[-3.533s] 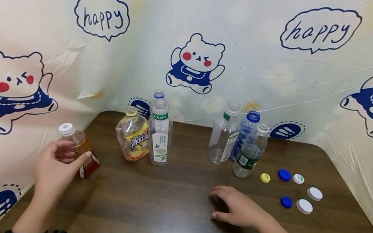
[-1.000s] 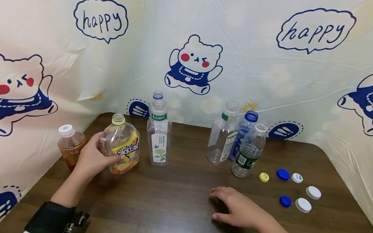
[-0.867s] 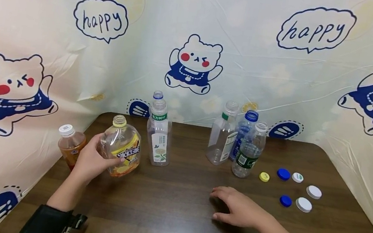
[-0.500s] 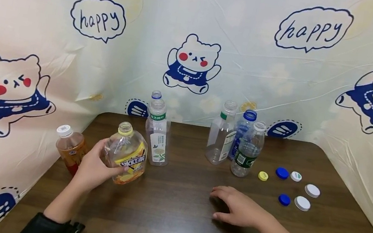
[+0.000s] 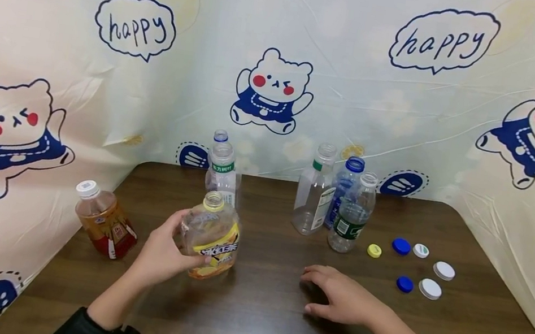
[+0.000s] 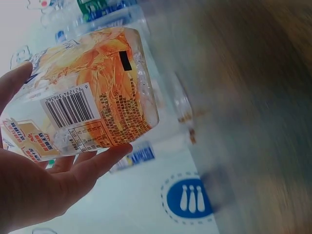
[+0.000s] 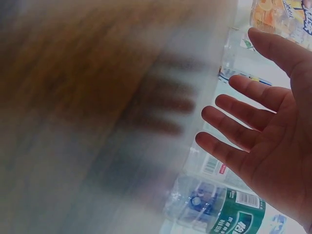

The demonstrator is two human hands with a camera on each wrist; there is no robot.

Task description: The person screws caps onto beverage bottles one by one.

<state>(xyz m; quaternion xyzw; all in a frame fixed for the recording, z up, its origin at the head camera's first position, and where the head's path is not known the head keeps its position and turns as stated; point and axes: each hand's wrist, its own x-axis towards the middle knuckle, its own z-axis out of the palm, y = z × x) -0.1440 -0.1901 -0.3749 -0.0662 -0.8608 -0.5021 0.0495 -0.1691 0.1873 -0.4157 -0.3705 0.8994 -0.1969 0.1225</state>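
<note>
My left hand [image 5: 165, 252] grips a clear plastic bottle [image 5: 217, 245] with a yellow neck ring and a yellow-orange label. No cap sits on its mouth. The left wrist view shows the barcode side of this bottle [image 6: 97, 92], thumb on one side and fingers on the other. My right hand [image 5: 339, 297] rests near the middle of the table with relaxed fingers and holds nothing. In the right wrist view its fingers [image 7: 248, 112] are spread. A white-capped bottle of reddish-brown drink [image 5: 106, 221] stands at the left, apart from my left hand.
Behind the held bottle stand a green-necked clear bottle [image 5: 221, 169] and a blue-ringed one [image 5: 220, 136]. Further right are a square clear bottle [image 5: 312, 196], a blue bottle [image 5: 343, 189] and a green-labelled bottle [image 5: 355, 213]. Several caps, including a yellow cap [image 5: 374, 251], lie on the table [image 5: 255, 325].
My left hand let go of the white-capped bottle, took hold of the yellow-labelled one and carried it right and toward me. The white-capped bottle stands at the left. My right hand stays put.
</note>
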